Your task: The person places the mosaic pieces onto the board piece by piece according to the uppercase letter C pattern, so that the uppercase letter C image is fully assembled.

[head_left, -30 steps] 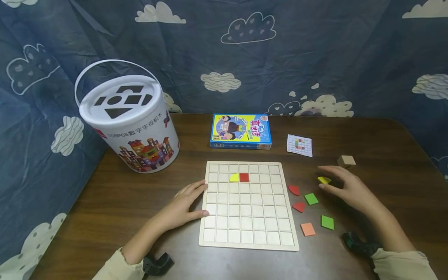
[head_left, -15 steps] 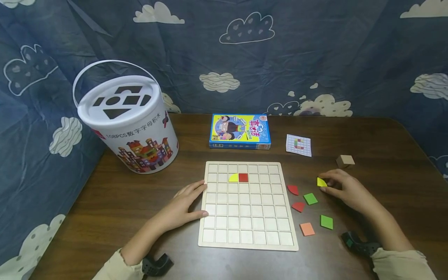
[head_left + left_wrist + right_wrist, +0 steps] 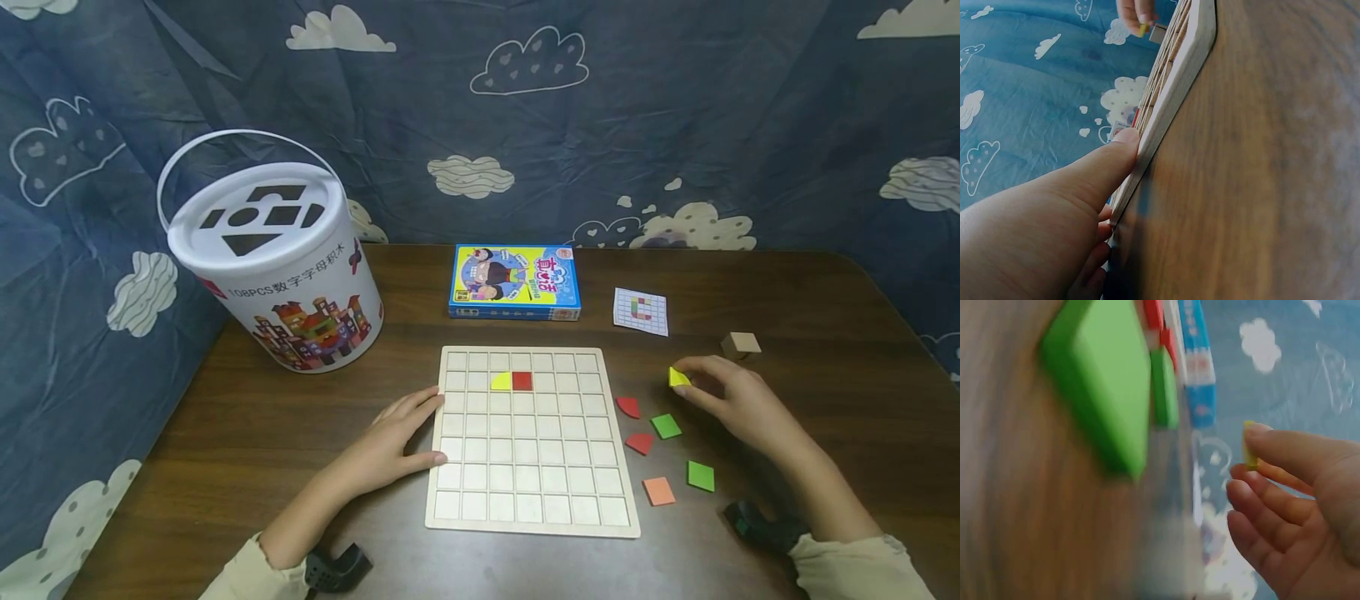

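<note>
A pale wooden grid board (image 3: 531,504) lies flat on the table, with a yellow quarter-circle tile (image 3: 502,382) and a red square tile (image 3: 522,381) side by side in its second row from the back. My left hand (image 3: 392,443) touches the board's left edge, fingers and thumb extended; the left wrist view has the thumb (image 3: 1110,162) against the rim. To the right of the board, my right hand (image 3: 742,406) pinches another yellow quarter-circle tile (image 3: 677,377) between thumb and fingers. In the right wrist view that tile (image 3: 1249,447) is held off the table.
Red wedge tiles (image 3: 628,407), green square tiles (image 3: 701,476) and an orange square tile (image 3: 659,492) lie right of the board. Behind are a patterned card (image 3: 641,312), a wooden cube (image 3: 741,346), a blue-yellow box (image 3: 515,282) and a white bucket (image 3: 277,267).
My right hand has closed its fingertips on the yellow quarter-circle tile, picked it up and shifted it slightly left and away. The left hand stays at the board's edge.
</note>
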The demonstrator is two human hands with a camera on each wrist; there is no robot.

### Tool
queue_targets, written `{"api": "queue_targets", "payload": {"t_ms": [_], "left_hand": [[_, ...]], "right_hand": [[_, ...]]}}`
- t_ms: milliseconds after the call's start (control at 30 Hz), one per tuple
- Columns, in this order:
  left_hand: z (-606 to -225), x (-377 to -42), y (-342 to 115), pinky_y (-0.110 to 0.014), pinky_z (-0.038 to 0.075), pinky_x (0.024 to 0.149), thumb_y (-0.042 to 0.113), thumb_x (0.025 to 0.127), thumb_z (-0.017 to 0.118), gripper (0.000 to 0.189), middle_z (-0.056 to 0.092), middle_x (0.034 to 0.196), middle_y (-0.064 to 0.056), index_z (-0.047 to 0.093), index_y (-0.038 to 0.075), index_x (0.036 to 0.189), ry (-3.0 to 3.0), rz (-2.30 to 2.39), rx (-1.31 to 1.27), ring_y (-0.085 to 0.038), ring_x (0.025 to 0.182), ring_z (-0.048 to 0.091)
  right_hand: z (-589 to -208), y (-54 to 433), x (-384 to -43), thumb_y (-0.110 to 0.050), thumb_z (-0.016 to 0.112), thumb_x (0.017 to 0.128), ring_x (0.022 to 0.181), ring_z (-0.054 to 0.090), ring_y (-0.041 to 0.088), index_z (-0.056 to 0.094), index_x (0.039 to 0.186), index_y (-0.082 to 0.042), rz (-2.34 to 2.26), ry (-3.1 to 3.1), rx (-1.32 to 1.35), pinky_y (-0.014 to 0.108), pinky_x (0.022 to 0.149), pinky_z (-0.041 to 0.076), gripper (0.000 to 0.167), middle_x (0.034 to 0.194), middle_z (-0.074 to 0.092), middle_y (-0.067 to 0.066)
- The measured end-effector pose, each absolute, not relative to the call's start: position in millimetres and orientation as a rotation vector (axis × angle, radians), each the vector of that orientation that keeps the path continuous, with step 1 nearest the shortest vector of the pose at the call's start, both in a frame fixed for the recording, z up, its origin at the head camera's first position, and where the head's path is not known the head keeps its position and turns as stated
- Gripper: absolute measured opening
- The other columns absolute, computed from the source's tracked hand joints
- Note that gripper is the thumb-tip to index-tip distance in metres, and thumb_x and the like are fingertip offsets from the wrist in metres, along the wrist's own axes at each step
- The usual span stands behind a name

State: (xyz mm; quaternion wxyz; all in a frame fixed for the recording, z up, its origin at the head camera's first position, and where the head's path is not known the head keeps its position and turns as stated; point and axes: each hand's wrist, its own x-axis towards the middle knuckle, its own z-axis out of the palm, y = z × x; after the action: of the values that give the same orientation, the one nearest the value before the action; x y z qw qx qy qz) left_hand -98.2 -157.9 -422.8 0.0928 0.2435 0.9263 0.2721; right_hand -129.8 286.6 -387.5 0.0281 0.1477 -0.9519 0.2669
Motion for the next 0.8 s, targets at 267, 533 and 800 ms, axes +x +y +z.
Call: {"api": "queue_targets", "payload": {"t_ms": [267, 533, 800], "left_hand": [[-423, -98, -158, -0.051, 0.02, 0.101, 0.053, 0.08, 0.057, 0.077, 0.023, 0.146, -0.001, 0.031, 0.015, 0.141, 2.757, 0.827, 0.74, -0.025, 0.13, 0.022], [-424, -98, -158, -0.051, 0.021, 0.1, 0.054, 0.08, 0.057, 0.077, 0.024, 0.146, -0.002, 0.031, 0.014, 0.141, 2.766, 0.841, 0.756, -0.026, 0.13, 0.022], [-424, -97, -158, -0.051, 0.021, 0.1, 0.054, 0.08, 0.057, 0.077, 0.023, 0.146, -0.001, 0.03, 0.015, 0.142, 2.762, 0.834, 0.747, -0.026, 0.13, 0.022]], "right_hand": [[-363, 245, -125, -0.004, 0.07, 0.076, 0.08, 0.054, 0.02, 0.06, 0.108, -0.004, 0.893, -2.78, 0.523, 0.013, 0.067, 0.043, 0.034, 0.094, 0.059, 0.007], [-349, 196, -132, -0.003, 0.069, 0.077, 0.086, 0.054, 0.022, 0.059, 0.11, -0.002, 1.021, -2.727, 0.627, 0.039, 0.072, 0.049, 0.034, 0.101, 0.059, 0.009], [-368, 161, -146, -0.008, 0.068, 0.08, 0.083, 0.053, 0.016, 0.061, 0.108, -0.004, 1.141, -2.768, 0.691, 0.033, 0.07, 0.047, 0.029, 0.096, 0.059, 0.003]]}}
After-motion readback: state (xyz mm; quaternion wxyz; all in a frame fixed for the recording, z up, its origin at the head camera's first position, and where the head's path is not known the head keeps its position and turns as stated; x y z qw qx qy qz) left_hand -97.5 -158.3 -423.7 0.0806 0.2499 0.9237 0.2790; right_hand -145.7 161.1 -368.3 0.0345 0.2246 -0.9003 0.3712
